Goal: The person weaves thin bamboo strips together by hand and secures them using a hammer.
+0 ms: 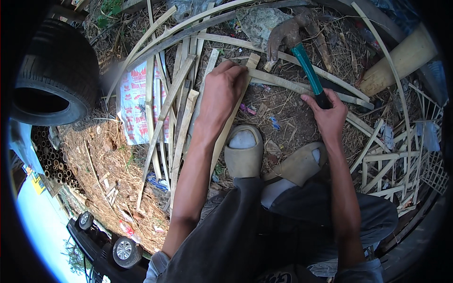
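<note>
My right hand [328,113] is wrapped round the black lower grip of a claw hammer [307,67]. Teal colours the rest of its handle, and its rusty brown head rests or hovers by a grey rock [258,22]; I cannot tell whether they touch. My left hand [221,87] is closed, knuckles up, on a pale bamboo strip [231,120] that runs down past my left foot. Its top end shows just beyond my fingers. Another split strip [292,86] lies crosswise on the ground between my hands, passing behind the hammer handle.
Several bamboo strips [177,101] lie left of my arm over a printed white sheet [134,106]. A tyre [59,70] stands far left. At the right are a thick bamboo pole [398,61] and a lattice of strips [389,162]. My sandals [243,155] press on the soil.
</note>
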Available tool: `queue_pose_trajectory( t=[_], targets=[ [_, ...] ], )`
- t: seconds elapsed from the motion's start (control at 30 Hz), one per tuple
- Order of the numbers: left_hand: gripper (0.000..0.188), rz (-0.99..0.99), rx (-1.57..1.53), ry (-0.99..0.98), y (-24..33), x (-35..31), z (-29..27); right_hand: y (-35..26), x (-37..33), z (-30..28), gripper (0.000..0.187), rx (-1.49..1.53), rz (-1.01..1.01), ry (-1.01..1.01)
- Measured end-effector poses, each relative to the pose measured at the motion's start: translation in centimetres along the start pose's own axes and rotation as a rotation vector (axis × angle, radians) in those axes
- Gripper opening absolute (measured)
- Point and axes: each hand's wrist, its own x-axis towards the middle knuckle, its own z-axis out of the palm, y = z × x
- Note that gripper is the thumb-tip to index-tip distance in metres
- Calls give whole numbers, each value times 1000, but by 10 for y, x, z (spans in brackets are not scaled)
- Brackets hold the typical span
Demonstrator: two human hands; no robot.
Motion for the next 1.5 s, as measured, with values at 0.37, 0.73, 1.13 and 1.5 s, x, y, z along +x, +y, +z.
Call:
queue_pose_trajectory(
  t=[0.37, 0.73, 1.13, 1.5],
  targets=[
    [18, 79, 101, -213, 2, 23, -8, 5, 2, -1, 39, -41, -15, 12],
    [30, 51, 27, -209, 7, 37, -10, -7, 6, -9, 38, -78, -163, 63],
    [58, 18, 129, -285, -1, 47, -16, -114, -18, 27, 49, 316, 190, -110],
    [54, 82, 123, -311, 3, 51, -17, -100, -4, 112, 41, 640, 411, 45]
  ],
)
